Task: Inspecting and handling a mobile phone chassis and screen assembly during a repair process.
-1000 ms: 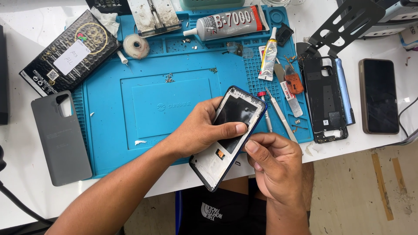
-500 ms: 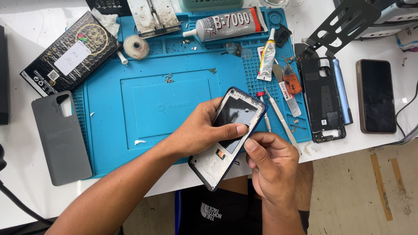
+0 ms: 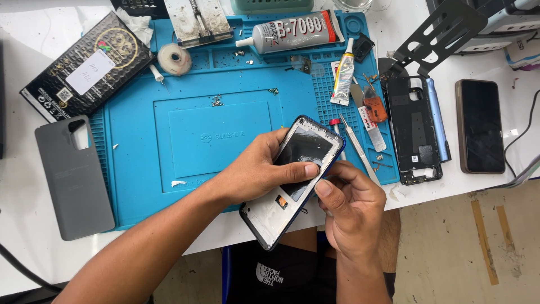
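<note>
My left hand (image 3: 256,171) grips an opened phone frame (image 3: 279,209) from the side, thumb pressed on its dark inner panel. The frame has a blue rim and a white inside, and it hangs tilted over the front edge of the blue work mat (image 3: 191,129). My right hand (image 3: 349,205) sits at the frame's right edge, thumb and forefinger pinched against the rim close to my left thumb. Whether it holds a small part there is too small to tell.
On the mat lie a large glue tube (image 3: 292,34), a small tube (image 3: 343,79), tweezers (image 3: 360,149), a tape roll (image 3: 173,59) and several loose screws. A grey back cover (image 3: 70,180) and black box (image 3: 84,65) lie left; another phone frame (image 3: 413,129) and a dark phone (image 3: 480,125) right.
Hardly any: my right fingers have shifted a little along the frame's right edge. The left hand and the frame stay where they were.
</note>
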